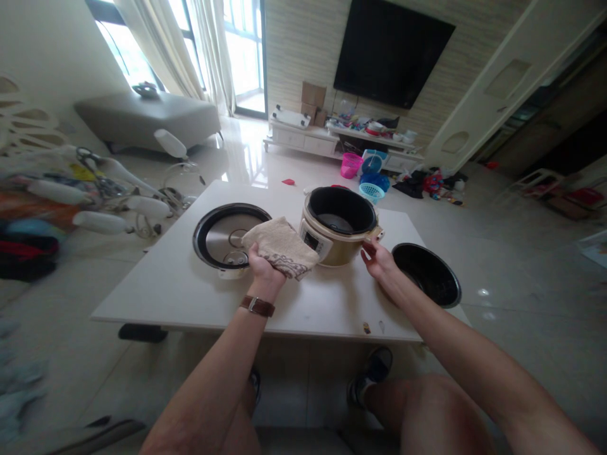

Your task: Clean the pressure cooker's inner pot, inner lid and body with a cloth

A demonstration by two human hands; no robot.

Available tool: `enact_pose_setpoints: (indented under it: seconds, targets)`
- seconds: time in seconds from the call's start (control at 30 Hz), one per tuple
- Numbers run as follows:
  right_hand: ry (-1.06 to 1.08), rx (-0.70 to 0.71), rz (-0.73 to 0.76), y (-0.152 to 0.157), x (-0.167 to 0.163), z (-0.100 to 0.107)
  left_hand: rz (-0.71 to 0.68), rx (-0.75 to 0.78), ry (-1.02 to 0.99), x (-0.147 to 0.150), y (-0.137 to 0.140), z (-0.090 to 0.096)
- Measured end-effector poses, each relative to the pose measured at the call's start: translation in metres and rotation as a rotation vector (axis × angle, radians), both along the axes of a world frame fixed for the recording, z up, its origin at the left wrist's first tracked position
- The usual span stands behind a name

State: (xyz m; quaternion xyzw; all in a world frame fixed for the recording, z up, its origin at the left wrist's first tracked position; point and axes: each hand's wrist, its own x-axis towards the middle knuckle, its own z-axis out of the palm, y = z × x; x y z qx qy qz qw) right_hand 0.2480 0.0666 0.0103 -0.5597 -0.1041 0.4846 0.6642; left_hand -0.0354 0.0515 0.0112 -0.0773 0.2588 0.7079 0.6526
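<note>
A folded beige cloth (284,243) with a brown pattern along its edge is held in my left hand (265,265), above the table. My right hand (378,259) has its fingers at the side handle of a cream and gold electric pressure cooker (348,253), which stands upright with its dark inside showing. To the left lies the round cooker lid (215,230), its metal inner side up and partly hidden by the cloth. A black inner pot (434,278) rests at the right, partly behind my right forearm.
All these stand on a white table (156,291), with two small items (367,328) near its front edge. Beyond are a pink basket (351,165), a light blue basket (371,191) and a low TV cabinet (303,140). A lamp with white shades (126,205) is at the left.
</note>
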Motion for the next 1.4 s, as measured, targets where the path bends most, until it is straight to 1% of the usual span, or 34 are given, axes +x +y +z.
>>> enact_pose_setpoints:
  seconds: [0.2,0.3,0.4,0.5,0.57,0.63,0.7,0.73,0.8,0.83,0.87,0.9,0.97,1.03,1.07,1.13,1.23,1.27,1.33,1.4]
  targets:
    - [0.106,-0.019,-0.025,-0.038,-0.035,-0.001,0.087,0.007,0.053,-0.018,0.005,-0.001]
    - [0.176,-0.025,-0.032,-0.061,-0.044,-0.001,0.119,0.047,0.065,-0.028,0.008,-0.002]
    - [0.206,-0.019,-0.031,-0.088,-0.049,-0.008,0.135,0.102,0.063,-0.034,0.008,-0.003]
    - [0.169,-0.007,-0.004,-0.118,-0.053,-0.023,0.129,0.144,0.06,-0.036,0.007,-0.002]
    - [0.103,0.01,0.05,-0.138,-0.057,-0.032,0.119,0.173,0.059,-0.035,0.004,0.001]
    - [0.053,0.012,0.101,-0.156,-0.06,-0.034,0.094,0.203,0.052,-0.033,0.001,0.005]
    - [0.033,-0.017,0.193,-0.174,-0.062,-0.027,0.021,0.224,0.026,-0.03,-0.004,0.009]
    - [0.028,-0.045,0.282,-0.181,-0.062,-0.021,-0.031,0.228,0.008,-0.028,-0.006,0.012]
    - [0.037,-0.115,0.542,-0.193,-0.061,-0.002,-0.154,0.227,-0.026,-0.022,-0.012,0.015]
    - [0.054,-0.122,0.654,-0.195,-0.06,0.008,-0.221,0.221,-0.037,-0.019,-0.015,0.017]
    - [0.065,-0.1,0.722,-0.196,-0.059,0.018,-0.29,0.211,-0.044,-0.014,-0.02,0.018]
    - [0.067,-0.051,0.745,-0.194,-0.058,0.027,-0.362,0.201,-0.049,-0.009,-0.024,0.018]
    - [0.064,0.048,0.715,-0.186,-0.056,0.042,-0.517,0.186,-0.056,0.003,-0.036,0.019]
    - [0.048,0.11,0.668,-0.177,-0.054,0.051,-0.662,0.193,-0.055,0.014,-0.047,0.019]
    - [0.035,0.12,0.649,-0.173,-0.053,0.054,-0.718,0.197,-0.047,0.019,-0.052,0.02]
    - [0.011,0.08,0.645,-0.169,-0.047,0.058,-0.777,0.191,-0.009,0.028,-0.061,0.02]
    - [0.001,-0.091,0.705,-0.171,-0.037,0.064,-0.816,0.193,0.062,0.039,-0.069,0.019]
    - [-0.014,-0.129,0.714,-0.172,-0.035,0.067,-0.821,0.207,0.078,0.043,-0.071,0.019]
    - [-0.076,-0.144,0.705,-0.175,-0.034,0.072,-0.831,0.255,0.093,0.05,-0.076,0.018]
    - [-0.148,-0.119,0.686,-0.177,-0.038,0.077,-0.848,0.32,0.106,0.055,-0.08,0.018]
